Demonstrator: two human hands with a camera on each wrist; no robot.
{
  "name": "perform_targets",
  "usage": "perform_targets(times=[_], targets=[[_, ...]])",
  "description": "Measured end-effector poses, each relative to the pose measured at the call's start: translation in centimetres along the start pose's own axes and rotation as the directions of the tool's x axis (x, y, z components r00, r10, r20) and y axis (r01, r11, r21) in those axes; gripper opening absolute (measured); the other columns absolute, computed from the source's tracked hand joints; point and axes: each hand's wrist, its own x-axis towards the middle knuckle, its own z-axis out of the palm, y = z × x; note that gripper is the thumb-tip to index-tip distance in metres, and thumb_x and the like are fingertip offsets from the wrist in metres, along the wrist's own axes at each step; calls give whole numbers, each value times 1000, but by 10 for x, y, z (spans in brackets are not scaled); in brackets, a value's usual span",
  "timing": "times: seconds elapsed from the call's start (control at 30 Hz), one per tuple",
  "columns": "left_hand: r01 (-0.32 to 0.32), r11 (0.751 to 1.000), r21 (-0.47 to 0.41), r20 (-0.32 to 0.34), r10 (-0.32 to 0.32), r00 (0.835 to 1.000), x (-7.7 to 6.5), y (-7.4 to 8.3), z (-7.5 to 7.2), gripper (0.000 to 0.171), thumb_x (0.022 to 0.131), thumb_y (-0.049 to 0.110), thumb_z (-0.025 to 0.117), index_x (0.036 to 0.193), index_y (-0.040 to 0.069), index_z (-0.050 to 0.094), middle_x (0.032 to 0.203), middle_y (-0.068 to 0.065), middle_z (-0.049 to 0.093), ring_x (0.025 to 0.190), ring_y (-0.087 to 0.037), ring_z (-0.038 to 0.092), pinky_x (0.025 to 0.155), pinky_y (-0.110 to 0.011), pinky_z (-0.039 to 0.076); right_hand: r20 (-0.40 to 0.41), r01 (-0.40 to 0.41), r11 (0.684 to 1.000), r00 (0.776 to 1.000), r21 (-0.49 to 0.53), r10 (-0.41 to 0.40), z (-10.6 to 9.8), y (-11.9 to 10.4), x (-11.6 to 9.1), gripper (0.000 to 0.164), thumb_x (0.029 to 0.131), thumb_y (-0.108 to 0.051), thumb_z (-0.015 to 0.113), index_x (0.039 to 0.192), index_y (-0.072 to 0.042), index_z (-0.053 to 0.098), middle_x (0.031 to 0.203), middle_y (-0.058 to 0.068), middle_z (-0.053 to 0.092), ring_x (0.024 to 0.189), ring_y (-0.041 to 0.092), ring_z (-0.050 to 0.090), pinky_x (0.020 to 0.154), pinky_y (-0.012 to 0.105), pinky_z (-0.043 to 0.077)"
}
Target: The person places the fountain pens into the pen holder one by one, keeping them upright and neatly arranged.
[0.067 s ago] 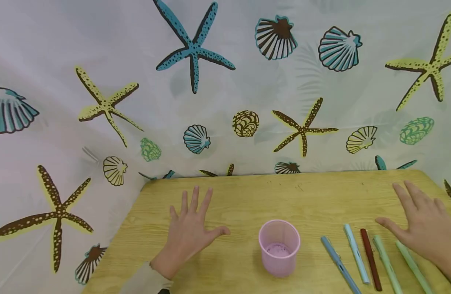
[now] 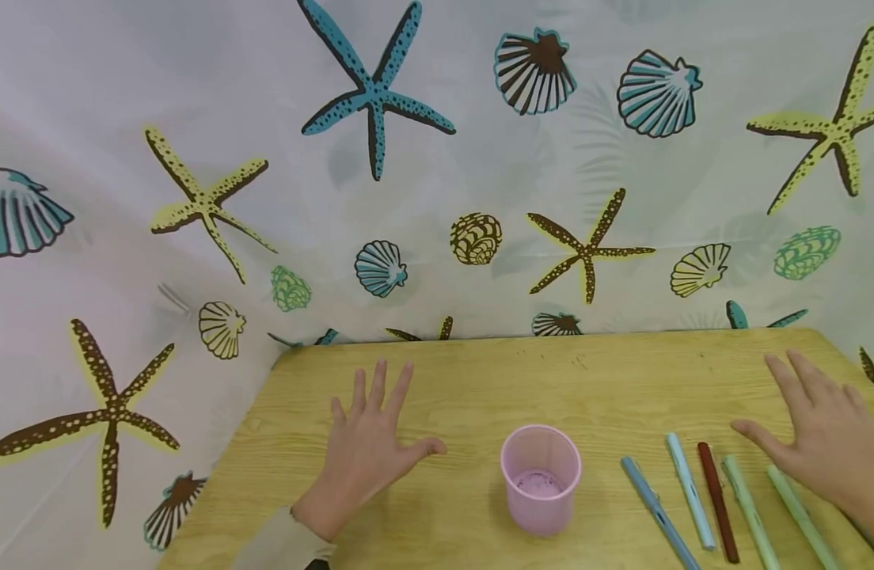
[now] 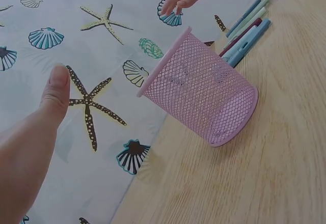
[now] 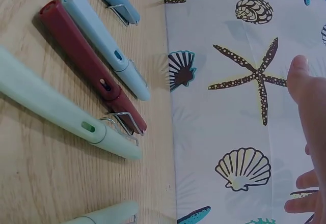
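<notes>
A pink mesh pen cup (image 2: 540, 511) stands upright on the table. To its left, my left hand (image 2: 369, 455) hovers with the fingers spread and nothing held; its thumb (image 3: 55, 94) shows in the left wrist view. My right hand (image 2: 825, 431), fingers extended and holding nothing, is above the far ends of the pens at the right. Side by side lie a blue pen (image 2: 658, 511), a light blue pen (image 2: 690, 492), a dark red pen (image 4: 84, 56), a pale green pen (image 4: 51, 107) and another green pen (image 2: 800, 514). Clips show on several of them.
The wood-grain table (image 2: 444, 396) reaches back to a white cloth (image 2: 437, 182) printed with starfish and shells. That cloth hangs behind the table and along its left and right sides.
My right hand has drifted very slightly to the right. The left hand, cup and pens look unchanged.
</notes>
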Motion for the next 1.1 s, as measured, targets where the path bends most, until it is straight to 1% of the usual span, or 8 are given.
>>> perform_targets(times=[0.23,0.37,0.47,0.57,0.67,0.8,0.97,1.1], targets=[[-25,993,-115,-58,18,998,0,5,1,103,71,76,54,150,28,9,151,-17,18,133,-43,21,92,-68,28,71,-160,974,986,163,150,-2,9,0,88,90,-47,55,144,7,12,139,39,21,114,60,30,88,69,26],[-35,982,-186,-71,22,997,-2,10,3,100,73,72,57,150,25,15,147,-18,28,129,-44,30,88,-66,34,25,-193,959,981,206,192,-3,14,-1,84,91,-45,55,142,10,16,134,41,27,112,60,32,87,69,27],[-43,971,-235,-93,21,995,-3,14,4,98,73,69,60,149,22,19,144,-18,34,126,-41,37,76,-60,46,-4,-222,950,974,219,229,-4,17,-2,81,92,-44,53,141,11,19,130,42,32,107,60,35,84,69,30],[-51,951,-304,-110,18,994,-4,18,5,97,73,65,64,148,19,22,143,-15,37,117,-37,49,52,-40,50,-8,-253,929,964,270,265,-4,18,-5,73,95,-39,49,139,13,21,126,45,33,99,61,38,78,68,33],[-72,928,-366,-128,26,991,-5,24,7,95,75,64,63,147,16,25,141,-12,42,88,-29,64,38,-24,37,-16,-288,900,951,328,310,2,25,-10,67,97,-32,49,137,14,23,120,47,35,92,59,40,70,64,36],[-77,887,-455,-103,33,994,-6,33,13,89,78,66,57,146,16,28,135,-12,49,48,-16,53,36,-22,33,-2,-375,866,918,330,398,36,59,-26,68,95,-34,52,135,14,28,115,46,38,94,56,40,62,59,40],[-50,809,-585,-20,47,999,-8,45,22,75,85,56,57,143,17,32,131,-13,52,91,-27,64,62,-36,51,7,-425,853,896,304,444,79,99,-50,71,90,-37,58,129,17,34,115,44,40,95,55,40,64,64,38],[-31,725,-688,20,62,998,-7,54,27,67,88,46,59,141,14,34,131,-17,51,114,-34,52,86,-49,45,20,-445,850,888,281,459,79,94,-61,67,92,-39,55,120,20,38,110,42,40,91,52,41,66,59,38]])
